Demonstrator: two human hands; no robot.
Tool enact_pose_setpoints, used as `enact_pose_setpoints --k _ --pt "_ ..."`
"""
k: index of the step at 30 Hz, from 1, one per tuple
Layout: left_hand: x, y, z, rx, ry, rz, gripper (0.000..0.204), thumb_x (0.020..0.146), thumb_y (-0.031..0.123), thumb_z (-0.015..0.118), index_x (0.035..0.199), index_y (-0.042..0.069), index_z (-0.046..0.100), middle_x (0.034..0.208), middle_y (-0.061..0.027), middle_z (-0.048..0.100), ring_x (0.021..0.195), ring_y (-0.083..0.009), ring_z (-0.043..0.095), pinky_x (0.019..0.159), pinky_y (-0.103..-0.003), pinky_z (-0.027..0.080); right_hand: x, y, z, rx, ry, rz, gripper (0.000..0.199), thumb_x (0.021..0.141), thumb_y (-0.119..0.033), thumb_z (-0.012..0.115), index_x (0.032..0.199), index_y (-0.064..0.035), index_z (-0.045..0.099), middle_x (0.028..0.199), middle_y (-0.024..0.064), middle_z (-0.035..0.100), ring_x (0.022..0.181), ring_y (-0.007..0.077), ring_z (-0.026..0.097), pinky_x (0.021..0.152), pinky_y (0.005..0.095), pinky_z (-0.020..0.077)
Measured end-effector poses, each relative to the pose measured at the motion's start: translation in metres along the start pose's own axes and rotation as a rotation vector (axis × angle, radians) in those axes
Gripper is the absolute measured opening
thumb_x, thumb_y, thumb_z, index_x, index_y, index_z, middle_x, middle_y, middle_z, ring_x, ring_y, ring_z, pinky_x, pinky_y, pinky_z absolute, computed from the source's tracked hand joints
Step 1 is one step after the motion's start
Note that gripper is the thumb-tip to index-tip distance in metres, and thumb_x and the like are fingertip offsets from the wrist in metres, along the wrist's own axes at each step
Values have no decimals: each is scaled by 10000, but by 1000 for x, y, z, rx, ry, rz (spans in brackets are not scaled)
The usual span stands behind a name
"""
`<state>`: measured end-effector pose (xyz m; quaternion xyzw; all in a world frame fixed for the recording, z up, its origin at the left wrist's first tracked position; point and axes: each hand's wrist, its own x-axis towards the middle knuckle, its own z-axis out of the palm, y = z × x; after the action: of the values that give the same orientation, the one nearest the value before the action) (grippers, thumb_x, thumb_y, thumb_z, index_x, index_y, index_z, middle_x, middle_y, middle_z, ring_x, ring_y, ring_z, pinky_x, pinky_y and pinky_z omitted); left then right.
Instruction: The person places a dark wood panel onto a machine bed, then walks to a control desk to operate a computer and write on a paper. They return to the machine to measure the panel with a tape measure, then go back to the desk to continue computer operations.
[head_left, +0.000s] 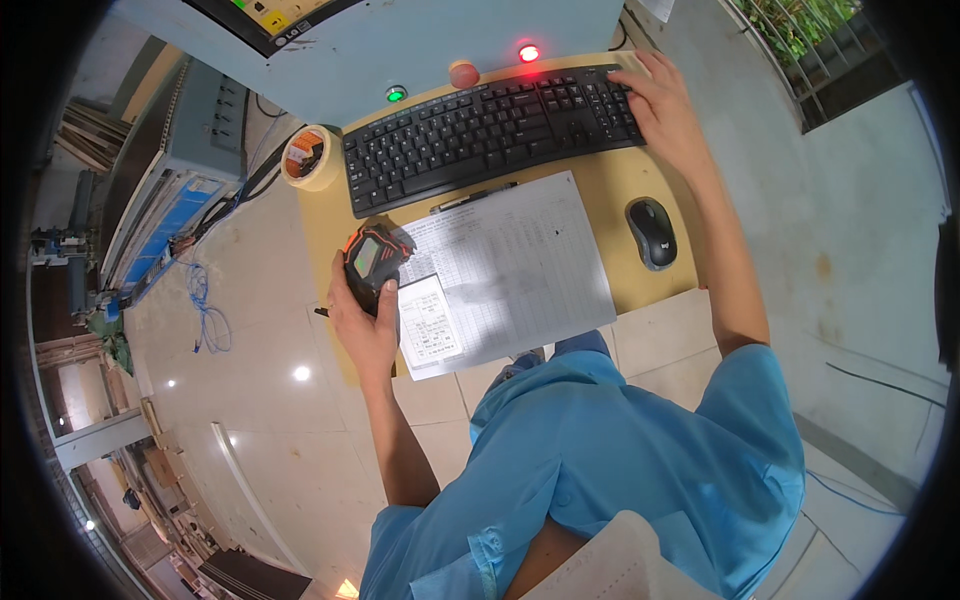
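My left hand (365, 325) is closed around a black and orange tape measure (374, 256) at the left edge of the small yellow desk. A small printed slip (428, 322) lies beside my left thumb, on top of a large sheet with a printed table (510, 270). Fingers apart and holding nothing, my right hand (660, 105) reaches over the number pad of the black keyboard (490, 135). One or more fingertips rest at its upper right keys; whether a key is pressed cannot be seen. A pen (474, 197) lies between keyboard and sheet.
A black mouse (652, 234) sits at the desk's right side. A roll of tape (313, 158) stands at the left corner. Behind the keyboard, a blue panel carries a green button (396, 94), a red knob (464, 74) and a lit red light (529, 53), below a screen (275, 18).
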<state>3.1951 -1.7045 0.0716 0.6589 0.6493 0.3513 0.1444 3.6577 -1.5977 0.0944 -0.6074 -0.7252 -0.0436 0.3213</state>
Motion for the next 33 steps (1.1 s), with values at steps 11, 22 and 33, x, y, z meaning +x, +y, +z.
enact_pose_setpoints --k 11,22,33 --pt "0 0 -1 38 30 43 741 886 251 773 1522 44 454 1378 -256 599 1280 -418 558 1082 -482 442 -51 6 2 -77 -41 45 387 923 -17 547 1264 -119 698 1533 229 489 1450 430 410 1201 464 355" --pt "-2 -3 -4 14 8 26 740 892 282 771 1521 46 461 1375 -247 613 1287 -398 572 1087 -470 446 -131 -71 -28 549 217 581 472 1036 -247 610 1445 -17 562 1518 197 525 1410 287 501 1161 388 395" --pt "-3 -8 -1 14 2 58 737 902 294 758 1522 42 452 1313 -242 647 1227 -386 593 1043 -462 463 -160 -99 -7 100 98 396 666 889 -230 783 1474 -47 524 1403 190 617 1256 333 617 1063 415 489"
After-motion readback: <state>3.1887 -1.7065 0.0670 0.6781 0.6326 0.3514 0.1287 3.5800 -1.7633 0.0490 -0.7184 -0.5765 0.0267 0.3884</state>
